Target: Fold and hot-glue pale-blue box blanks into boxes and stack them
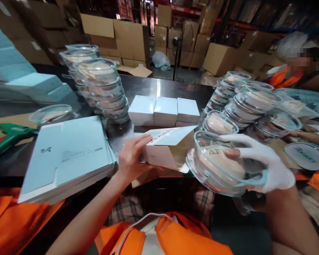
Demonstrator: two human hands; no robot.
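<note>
My bare left hand (133,154) is closed around a white cardboard box (159,157) with its flaps open toward the right. In my right hand (268,161), which wears a white glove with a fingertip bare, is a clear glass dish (215,170) with a lid and a pale printed insert inside. The dish is tilted and close to the open end of the box. Left of my left hand lies a stack of flat white box blanks (71,152).
Tall stacks of glass dishes (98,88) stand at left, more dishes (250,99) at right. White boxes (166,108) sit in a row behind my hands. A green glue gun (13,136) lies far left. A co-worker (295,71) is at the right, before cartons.
</note>
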